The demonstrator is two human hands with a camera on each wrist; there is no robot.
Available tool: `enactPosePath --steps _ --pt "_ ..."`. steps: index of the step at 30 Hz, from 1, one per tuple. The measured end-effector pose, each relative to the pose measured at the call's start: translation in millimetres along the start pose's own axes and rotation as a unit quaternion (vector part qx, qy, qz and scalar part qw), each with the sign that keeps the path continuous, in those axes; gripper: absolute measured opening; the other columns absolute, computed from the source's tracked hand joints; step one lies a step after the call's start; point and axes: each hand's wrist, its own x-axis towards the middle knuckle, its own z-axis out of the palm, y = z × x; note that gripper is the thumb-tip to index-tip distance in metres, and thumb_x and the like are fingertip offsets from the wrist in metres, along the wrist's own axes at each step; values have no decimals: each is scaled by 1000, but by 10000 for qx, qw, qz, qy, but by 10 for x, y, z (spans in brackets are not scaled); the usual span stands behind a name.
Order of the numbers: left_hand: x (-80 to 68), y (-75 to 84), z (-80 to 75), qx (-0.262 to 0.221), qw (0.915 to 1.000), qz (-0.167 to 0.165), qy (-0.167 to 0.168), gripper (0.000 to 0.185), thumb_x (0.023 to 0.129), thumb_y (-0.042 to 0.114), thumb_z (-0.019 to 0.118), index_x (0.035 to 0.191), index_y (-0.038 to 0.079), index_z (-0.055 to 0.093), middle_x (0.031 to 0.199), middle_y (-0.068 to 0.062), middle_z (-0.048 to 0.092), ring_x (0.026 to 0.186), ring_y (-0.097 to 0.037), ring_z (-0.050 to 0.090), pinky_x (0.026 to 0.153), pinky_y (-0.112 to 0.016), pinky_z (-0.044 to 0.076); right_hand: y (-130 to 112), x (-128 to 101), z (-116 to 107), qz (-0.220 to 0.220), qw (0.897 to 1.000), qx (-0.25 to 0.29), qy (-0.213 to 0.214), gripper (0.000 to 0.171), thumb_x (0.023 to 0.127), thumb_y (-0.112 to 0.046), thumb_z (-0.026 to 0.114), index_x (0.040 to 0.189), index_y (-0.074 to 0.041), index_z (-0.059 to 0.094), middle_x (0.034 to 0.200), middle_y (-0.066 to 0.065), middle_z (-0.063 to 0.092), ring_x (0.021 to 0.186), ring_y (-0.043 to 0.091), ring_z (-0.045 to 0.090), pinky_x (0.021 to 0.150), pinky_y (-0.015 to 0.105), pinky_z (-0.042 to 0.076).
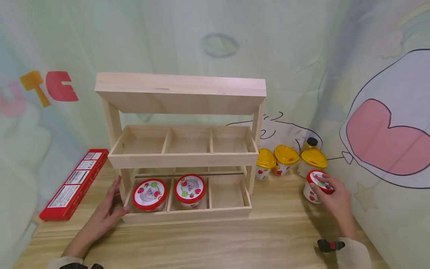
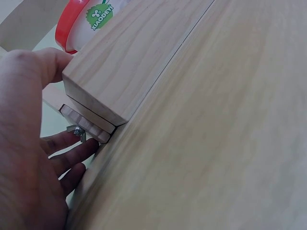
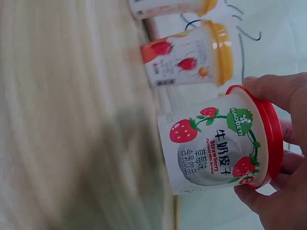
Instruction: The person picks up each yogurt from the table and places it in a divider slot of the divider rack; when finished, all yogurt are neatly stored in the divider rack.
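Observation:
My right hand grips a strawberry milk beverage cup by its red lid, fingers and thumb around the rim. In the head view that cup stands at the right side of the table. My left hand holds the lower left corner of a two-tier wooden shelf, thumb over the front edge and fingers along the side near a wing nut. Two matching red-lidded cups sit in the lower tier: one cup in the left compartment, another cup in the middle. The lower right compartment is bare.
Several yellow-lidded cups stand right of the shelf, with a black-capped bottle behind them. A long red box lies to the left. Printed curtains hang behind and at both sides of the wooden table.

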Motion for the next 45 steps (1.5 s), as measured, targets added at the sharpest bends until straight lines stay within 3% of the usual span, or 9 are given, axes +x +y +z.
enactPosePath --steps 2,4,9,14,19,25,28,40,45 --pt "10 4 -7 58 9999 -85 -40 105 99 15 72 175 30 1 161 -34 40 137 -2 47 102 -1 21 -57 -6 -28 50 10000 81 13 48 96 -32 81 131 -1 74 151 26 63 135 50 58 85 1 31" --pt "16 3 -10 98 9998 -137 -70 105 99 16 72 175 31 1 162 -33 41 136 -6 48 101 -1 22 -127 -21 -49 56 9999 130 44 48 96 -33 81 132 -2 74 152 24 62 135 49 58 85 -2 30" --pt "-5 -23 -11 6 10000 -6 -55 106 98 13 73 175 29 2 161 -33 40 125 25 31 99 1 24 -324 -62 -68 -135 9993 342 67 46 97 -33 81 133 -4 74 151 22 63 134 48 59 82 -7 29" --pt "-30 -40 -23 -55 9998 161 63 107 96 7 73 175 25 4 159 -35 41 124 28 29 99 3 25 -517 -106 -62 -191 9982 560 -14 47 97 -35 81 134 -8 75 153 16 64 140 45 57 85 -4 32" --pt "-8 -29 -19 -40 10000 67 -26 106 97 11 73 175 27 2 160 -35 40 124 28 29 98 2 24 -670 -140 -74 -325 9966 756 60 44 96 -31 82 135 -12 75 154 12 64 141 40 58 90 -4 33" --pt "7 -27 1 -23 10000 48 -33 106 97 11 73 175 28 2 162 -34 39 124 28 29 99 1 25 -896 -185 -85 -769 9904 1144 109 38 94 -21 85 131 -15 78 151 8 67 132 -7 53 96 -2 39" --pt "3 -40 11 0 9999 114 13 106 97 10 73 175 26 3 161 -36 41 124 28 30 99 2 26 -1002 -216 -66 -1003 9866 1284 92 37 93 -16 85 129 -14 78 151 7 67 128 -20 46 96 -2 41" --pt "-6 -39 7 53 10000 -42 32 106 98 13 73 175 29 2 164 -34 36 125 27 27 98 3 22 -1285 -309 62 -1788 9617 2070 -192 39 87 3 85 123 -9 79 149 13 67 137 -7 54 99 5 48" --pt "3 -40 16 65 10000 -62 7 106 98 14 73 175 29 2 163 -33 38 125 27 28 98 2 22 -1354 -349 113 -1811 9600 2108 -346 40 88 0 85 124 -15 79 151 9 67 137 -5 54 99 6 49"
